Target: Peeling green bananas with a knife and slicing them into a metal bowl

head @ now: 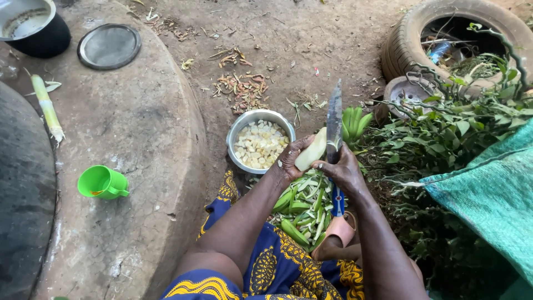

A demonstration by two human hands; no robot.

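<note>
- While the left hand (pixel 290 161) pinches a peeled green banana (pixel 311 155) just above the peel pile (pixel 302 208), the right hand (pixel 345 171) wraps its fingers around a long knife (pixel 334 119).
- The blade sits right at the left fingertips; a slip on the slick flesh risks a cut.
- Loose pieces may miss the metal bowl (pixel 237 133) of chunks and land on dirt.

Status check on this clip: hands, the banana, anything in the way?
Left hand holds peeled banana. Right hand grips knife, blade against the banana. Bowl of cut pieces beside the hands; peels piled below.
</note>
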